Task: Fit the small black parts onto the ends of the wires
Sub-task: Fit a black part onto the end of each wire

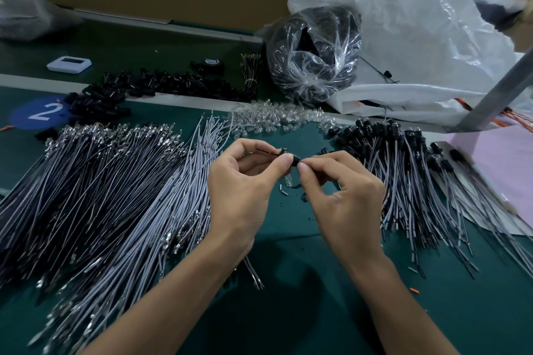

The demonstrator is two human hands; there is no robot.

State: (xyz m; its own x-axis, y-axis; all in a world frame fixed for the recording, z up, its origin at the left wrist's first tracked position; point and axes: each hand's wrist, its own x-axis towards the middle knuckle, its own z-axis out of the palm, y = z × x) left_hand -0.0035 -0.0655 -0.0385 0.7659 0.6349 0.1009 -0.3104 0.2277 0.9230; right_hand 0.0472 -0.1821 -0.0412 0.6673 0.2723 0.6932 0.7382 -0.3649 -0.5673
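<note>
— Status of hands?
— Pinching one small black part (pixel 294 159) between fingertips of left hand (pixel 239 181) and right hand (pixel 343 190), above desk (pixel 288 282).
— To the left?
— Fanned out flat: grey wires (pixel 115 181) with metal terminals.
— To the right?
— Heaped: wires with black ends (pixel 403 158). Farther back: clear bulbs (pixel 274 119), loose black parts (pixel 150 86), knotted clear bag (pixel 314 57).

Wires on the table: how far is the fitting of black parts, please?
Done: the right pile already carries black ends. In hand: left hand and right hand pinch one part. Left to do: the big left pile has bare metal ends; loose parts wait behind.
</note>
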